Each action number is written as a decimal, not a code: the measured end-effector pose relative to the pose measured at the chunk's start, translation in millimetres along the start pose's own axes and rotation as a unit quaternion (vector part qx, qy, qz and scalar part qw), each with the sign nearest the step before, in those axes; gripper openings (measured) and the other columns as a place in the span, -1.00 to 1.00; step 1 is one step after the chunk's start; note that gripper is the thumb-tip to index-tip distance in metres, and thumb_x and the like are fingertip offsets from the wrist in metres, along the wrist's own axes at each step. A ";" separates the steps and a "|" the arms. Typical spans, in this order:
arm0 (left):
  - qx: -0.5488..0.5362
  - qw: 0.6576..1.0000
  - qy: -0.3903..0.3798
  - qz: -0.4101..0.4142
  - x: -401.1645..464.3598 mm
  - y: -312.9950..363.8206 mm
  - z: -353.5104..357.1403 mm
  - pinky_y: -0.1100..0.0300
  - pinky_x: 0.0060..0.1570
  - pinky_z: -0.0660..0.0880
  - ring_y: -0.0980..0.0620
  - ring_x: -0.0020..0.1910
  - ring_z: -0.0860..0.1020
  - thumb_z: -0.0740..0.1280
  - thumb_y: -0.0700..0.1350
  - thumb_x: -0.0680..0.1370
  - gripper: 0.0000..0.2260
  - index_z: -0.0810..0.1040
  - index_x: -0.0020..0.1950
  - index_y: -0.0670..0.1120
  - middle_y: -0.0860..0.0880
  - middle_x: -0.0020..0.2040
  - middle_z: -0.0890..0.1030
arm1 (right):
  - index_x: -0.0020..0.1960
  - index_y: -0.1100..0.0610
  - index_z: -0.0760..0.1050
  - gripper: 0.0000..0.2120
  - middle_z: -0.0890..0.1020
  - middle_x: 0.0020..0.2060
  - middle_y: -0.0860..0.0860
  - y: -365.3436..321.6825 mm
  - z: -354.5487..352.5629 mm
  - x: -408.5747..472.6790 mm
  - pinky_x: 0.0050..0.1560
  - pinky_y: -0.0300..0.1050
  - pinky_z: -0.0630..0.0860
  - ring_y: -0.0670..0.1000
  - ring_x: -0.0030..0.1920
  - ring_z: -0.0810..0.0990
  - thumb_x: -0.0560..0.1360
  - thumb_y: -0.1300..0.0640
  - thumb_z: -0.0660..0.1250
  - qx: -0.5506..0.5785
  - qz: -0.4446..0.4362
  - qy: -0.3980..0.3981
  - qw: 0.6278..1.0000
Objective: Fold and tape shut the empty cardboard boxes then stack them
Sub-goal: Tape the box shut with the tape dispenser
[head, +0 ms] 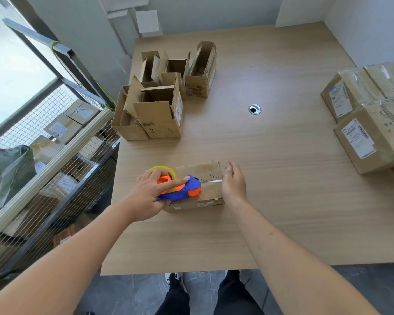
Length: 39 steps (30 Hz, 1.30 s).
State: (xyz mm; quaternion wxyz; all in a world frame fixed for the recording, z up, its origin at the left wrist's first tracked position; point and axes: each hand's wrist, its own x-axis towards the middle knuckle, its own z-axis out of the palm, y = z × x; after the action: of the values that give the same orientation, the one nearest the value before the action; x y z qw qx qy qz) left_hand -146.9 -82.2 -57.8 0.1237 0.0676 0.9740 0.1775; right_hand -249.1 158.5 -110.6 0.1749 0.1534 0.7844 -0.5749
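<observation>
A small closed cardboard box [205, 172] lies on the wooden table [271, 178] in front of me. My left hand [149, 196] grips a blue and orange tape dispenser [182, 189] with a yellow-rimmed tape roll, resting on the box's top over the centre seam; my index finger lies stretched along it. A strip of clear tape runs from the dispenser to the box's right end. My right hand [233, 183] rests against that right end, fingers relaxed.
Several open, empty cardboard boxes [159, 105] stand grouped at the back left of the table. Taped boxes [369, 119] with labels sit stacked at the right edge. A cable hole [255, 109] is mid-table. A wire cage cart [43, 155] of parcels stands left.
</observation>
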 end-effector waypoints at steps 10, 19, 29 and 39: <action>0.027 0.999 -0.007 0.033 7.5 2.0 -12.7 -0.03 0.22 0.37 -0.04 0.17 0.40 0.00 0.34 0.60 -0.53 0.04 0.52 0.54 0.07 0.21 0.41 | 0.53 -0.32 0.22 -0.58 -0.04 0.62 -0.30 23.9 20.7 -10.3 0.19 0.08 0.54 0.01 0.47 0.37 0.69 -0.13 -0.05 -0.267 -0.210 -0.022 0.940; -0.036 0.991 -0.130 -0.014 26.1 -8.4 -64.4 -0.03 0.14 0.45 0.01 0.03 0.47 0.16 0.18 0.68 -0.59 0.18 0.49 0.54 0.08 0.03 0.49 | 0.53 -0.30 0.20 -0.52 -0.01 0.65 -0.16 21.3 18.3 -8.7 0.59 0.17 0.06 0.03 0.55 0.29 0.66 -0.18 -0.18 -0.314 -0.196 -0.038 0.928; -0.256 0.939 -0.197 -0.121 -23.9 -76.4 -73.4 -0.13 0.41 0.38 0.09 0.29 0.52 0.26 0.16 0.62 -0.61 0.40 0.45 0.41 0.24 0.32 0.56 | 0.48 -0.44 0.14 -0.58 0.00 0.63 -0.26 14.9 19.0 -12.0 0.37 0.19 0.46 0.09 0.51 0.36 0.65 -0.27 -0.16 -0.326 -0.175 -0.033 0.929; -0.357 0.896 -0.207 -0.163 -32.1 -122.0 -58.6 -0.09 0.50 0.28 0.10 0.32 0.54 0.30 0.12 0.56 -0.58 0.49 0.43 0.31 0.20 0.34 0.59 | 0.49 -0.42 0.15 -0.62 0.06 0.61 -0.26 11.2 16.8 -12.7 0.20 0.11 0.56 0.05 0.44 0.44 0.69 -0.21 -0.08 -0.342 -0.174 -0.030 0.923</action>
State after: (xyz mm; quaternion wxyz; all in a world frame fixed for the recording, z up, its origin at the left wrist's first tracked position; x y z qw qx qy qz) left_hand -142.3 -220.3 -42.0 0.3655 -0.1058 0.7951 0.4724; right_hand -231.2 145.2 -119.0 0.1377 -0.0718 0.9419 -0.2979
